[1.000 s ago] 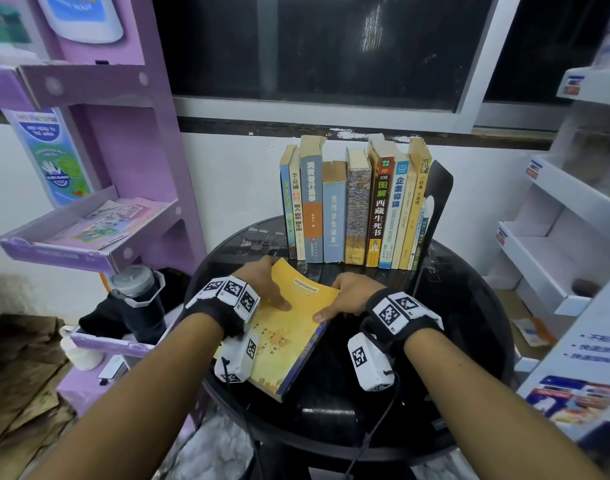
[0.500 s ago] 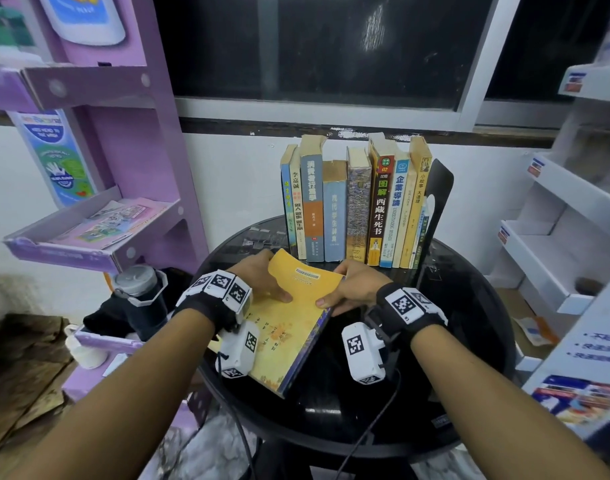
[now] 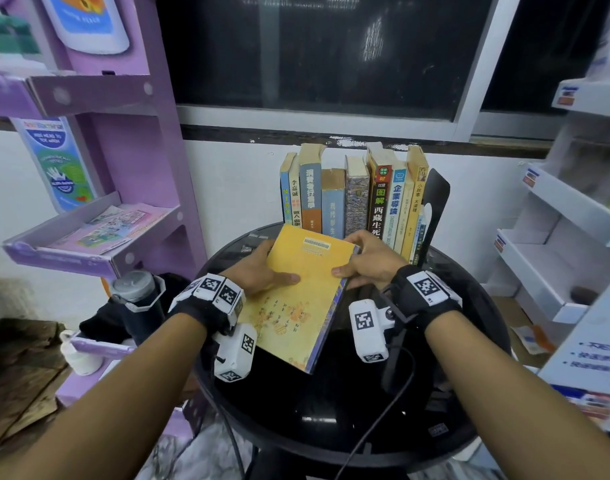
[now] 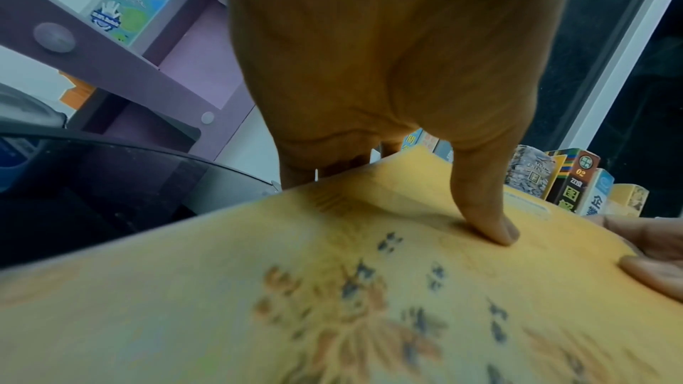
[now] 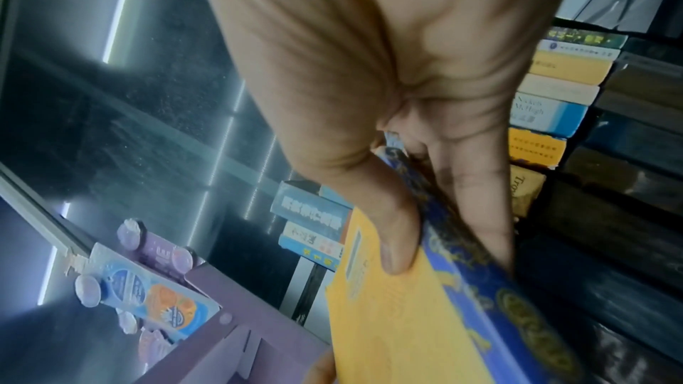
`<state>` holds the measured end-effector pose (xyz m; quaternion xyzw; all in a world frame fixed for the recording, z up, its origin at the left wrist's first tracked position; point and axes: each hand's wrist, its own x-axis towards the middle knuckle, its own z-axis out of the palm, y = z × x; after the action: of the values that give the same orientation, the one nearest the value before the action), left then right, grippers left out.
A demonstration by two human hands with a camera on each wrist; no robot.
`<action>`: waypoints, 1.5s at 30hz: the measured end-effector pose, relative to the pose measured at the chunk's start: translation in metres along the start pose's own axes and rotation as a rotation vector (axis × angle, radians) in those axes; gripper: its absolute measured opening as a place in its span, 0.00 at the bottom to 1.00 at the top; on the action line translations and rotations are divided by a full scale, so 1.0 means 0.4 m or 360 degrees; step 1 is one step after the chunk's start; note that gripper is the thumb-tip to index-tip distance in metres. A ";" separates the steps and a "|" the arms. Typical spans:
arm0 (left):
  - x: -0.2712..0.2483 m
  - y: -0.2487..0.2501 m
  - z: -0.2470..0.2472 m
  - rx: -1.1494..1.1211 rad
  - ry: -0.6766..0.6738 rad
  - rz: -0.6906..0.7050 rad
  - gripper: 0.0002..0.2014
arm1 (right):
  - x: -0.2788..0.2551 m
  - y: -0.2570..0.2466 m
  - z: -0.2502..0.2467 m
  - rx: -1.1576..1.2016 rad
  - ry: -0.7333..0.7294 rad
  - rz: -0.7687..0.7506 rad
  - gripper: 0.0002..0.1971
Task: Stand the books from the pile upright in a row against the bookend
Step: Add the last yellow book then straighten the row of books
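A yellow book [image 3: 296,299] with a blue spine is held tilted above the round black table [image 3: 435,393], its far end raised. My left hand [image 3: 262,271] grips its left edge, thumb [image 4: 488,215] on the cover [image 4: 332,288] and fingers underneath. My right hand [image 3: 369,263] grips its right edge, thumb [image 5: 391,244] on top and fingers along the blue spine [image 5: 480,273]. Behind it several books [image 3: 352,202] stand upright in a row against a black bookend [image 3: 435,202] at the right end.
A purple shelf unit [image 3: 116,168] with leaflets stands close on the left, a grey-lidded bottle [image 3: 137,296] below it. White shelves [image 3: 556,237] stand at the right. A wall and dark window lie behind the row of books.
Both hands have lifted the yellow book off the table and carried it forward toward the row, with its far end now tilted up.
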<state>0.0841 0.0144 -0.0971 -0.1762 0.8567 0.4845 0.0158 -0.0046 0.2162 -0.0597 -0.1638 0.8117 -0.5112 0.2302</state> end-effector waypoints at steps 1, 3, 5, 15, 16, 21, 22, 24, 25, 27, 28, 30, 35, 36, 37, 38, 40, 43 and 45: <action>-0.002 0.000 0.003 -0.0026 -0.0018 0.0001 0.46 | 0.000 -0.003 -0.009 0.0022 0.0020 -0.0008 0.24; -0.002 -0.003 0.007 -0.0079 -0.0058 -0.0021 0.42 | -0.001 -0.004 -0.027 0.0071 0.0067 -0.0027 0.23; -0.003 -0.007 0.010 -0.0132 -0.0089 -0.0038 0.33 | 0.000 -0.001 -0.046 0.0117 0.0114 -0.0038 0.23; -0.006 0.013 0.025 -0.0225 -0.0053 0.0164 0.17 | -0.003 0.019 -0.099 0.0273 0.0094 -0.0008 0.23; -0.006 0.015 0.026 -0.0224 -0.0042 0.0189 0.16 | -0.006 0.021 -0.103 0.0283 0.0080 0.0001 0.22; -0.001 0.033 0.020 -0.0326 -0.0009 0.0199 0.14 | -0.006 0.032 -0.119 0.0331 0.0123 0.0005 0.23; 0.001 0.039 0.019 -0.0338 -0.0016 0.0191 0.13 | -0.002 0.034 -0.121 0.0332 0.0155 -0.0003 0.23; 0.003 0.057 0.020 -0.0366 -0.0037 0.0178 0.12 | 0.002 0.035 -0.125 0.0242 0.0222 -0.0042 0.24; 0.003 0.065 0.021 -0.0375 -0.0047 0.0171 0.12 | 0.004 0.033 -0.127 0.0122 0.0258 -0.0077 0.25; 0.004 0.082 0.023 -0.0383 -0.0069 0.0153 0.13 | -0.003 0.023 -0.131 -0.0274 0.0349 -0.0193 0.30; 0.005 0.088 0.024 -0.0380 -0.0079 0.0143 0.13 | -0.008 0.018 -0.133 -0.0485 0.0399 -0.0260 0.33; 0.005 0.103 0.024 -0.0367 -0.0093 0.0114 0.12 | -0.025 0.005 -0.135 -0.0797 0.0441 -0.0411 0.37; -0.006 0.139 0.021 -0.0330 -0.0100 0.0018 0.18 | -0.099 -0.009 -0.124 -0.1002 0.0089 -0.0593 0.36; -0.007 0.144 0.022 -0.0323 -0.0097 0.0009 0.19 | -0.115 -0.009 -0.121 -0.1018 0.0019 -0.0630 0.35; -0.008 0.148 0.023 -0.0305 -0.0090 -0.0001 0.19 | -0.129 -0.008 -0.117 -0.1042 -0.0046 -0.0652 0.35; -0.011 0.155 0.024 -0.0271 -0.0075 -0.0010 0.20 | -0.141 -0.007 -0.115 -0.1068 -0.0106 -0.0676 0.35; -0.015 0.168 0.027 -0.0152 -0.0070 -0.0023 0.20 | -0.160 -0.003 -0.113 -0.1092 -0.0216 -0.0705 0.35; -0.020 0.174 0.027 -0.0116 -0.0094 -0.0098 0.23 | -0.182 -0.001 -0.117 -0.1158 -0.0382 -0.0729 0.39; -0.021 0.170 0.027 -0.0207 -0.0060 -0.0148 0.25 | -0.195 0.000 -0.116 -0.1249 -0.0417 -0.0768 0.43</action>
<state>0.0686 0.0576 -0.0450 -0.2074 0.8138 0.5412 0.0429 0.0358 0.2901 -0.0264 -0.4851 0.8464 -0.1800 0.1259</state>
